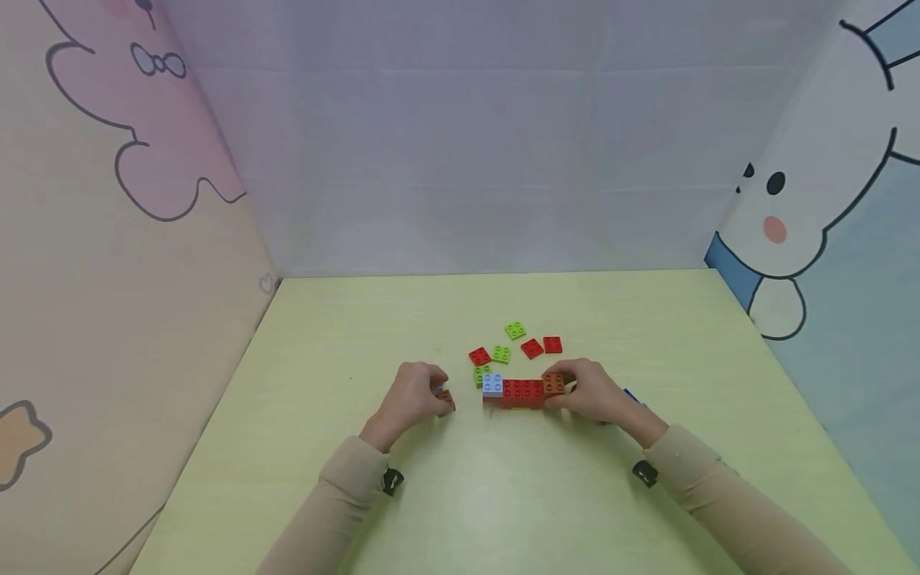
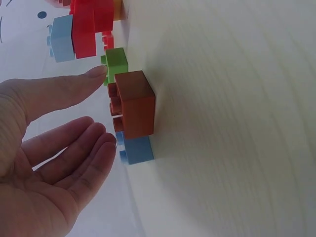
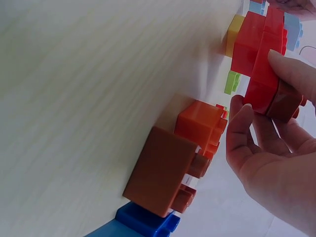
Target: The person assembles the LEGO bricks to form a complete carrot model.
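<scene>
My right hand (image 1: 591, 391) grips the right end of a built row of toy building bricks (image 1: 523, 393). Red bricks make up most of it, with a light blue brick (image 1: 492, 385) at its left end, a brown brick (image 1: 553, 384) at its right end and a yellow brick (image 3: 235, 35) underneath. In the right wrist view, thumb and fingers hold the row from both sides, above the table. My left hand (image 1: 411, 393) hovers with thumb and fingers spread apart beside a loose brown brick (image 2: 138, 106) on the table. A loose blue brick (image 2: 138, 150) lies right beside that brick.
Behind the row lie several loose bricks, among them a lime green brick (image 1: 515, 330) and a red brick (image 1: 553, 345). Near my right wrist lie another brown brick (image 3: 160, 170), an orange brick (image 3: 197, 122) and a dark blue brick (image 3: 143, 219). Fabric walls surround the pale table (image 1: 345, 319).
</scene>
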### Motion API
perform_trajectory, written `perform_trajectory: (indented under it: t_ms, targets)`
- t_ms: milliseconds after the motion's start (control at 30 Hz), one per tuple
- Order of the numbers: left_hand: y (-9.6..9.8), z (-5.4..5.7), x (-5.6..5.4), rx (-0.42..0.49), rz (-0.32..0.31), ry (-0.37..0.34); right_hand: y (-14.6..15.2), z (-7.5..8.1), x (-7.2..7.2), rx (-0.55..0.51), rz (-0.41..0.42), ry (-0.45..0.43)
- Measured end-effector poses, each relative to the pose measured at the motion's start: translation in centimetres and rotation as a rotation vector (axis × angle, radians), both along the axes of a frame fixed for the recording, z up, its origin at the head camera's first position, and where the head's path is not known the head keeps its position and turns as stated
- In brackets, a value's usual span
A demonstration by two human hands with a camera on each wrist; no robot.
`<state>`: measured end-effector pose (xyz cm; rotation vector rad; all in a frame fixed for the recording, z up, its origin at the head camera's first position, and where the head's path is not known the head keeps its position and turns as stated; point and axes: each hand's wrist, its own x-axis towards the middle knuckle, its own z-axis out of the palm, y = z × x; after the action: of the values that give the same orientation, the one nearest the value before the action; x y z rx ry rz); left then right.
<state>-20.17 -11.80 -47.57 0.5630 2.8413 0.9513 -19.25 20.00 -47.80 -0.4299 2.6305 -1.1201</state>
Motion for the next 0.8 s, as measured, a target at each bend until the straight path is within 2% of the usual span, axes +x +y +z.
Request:
perform_trajectory:
  t_ms: [400, 533, 633, 800]
  targets:
    - [0.2, -1.2, 0.4, -0.077, -0.007, -0.015, 0.0, 0.1, -0.1, 0.005, 0.002, -0.003]
    - [0.3, -1.6, 0.4, -0.093, -0.023, 0.000, 0.0, 0.1, -0.1, 0.008, -0.003, -0.001]
    - [0.4, -1.2, 0.3, -0.089, -0.050, 0.017, 0.0, 0.1, -0.1, 0.008, -0.005, 0.004]
    - [0.9, 1.1, 0.1, -0.078, -0.080, 0.043, 0.1, 0.0, -0.2, 0.014, 0.005, 0.005]
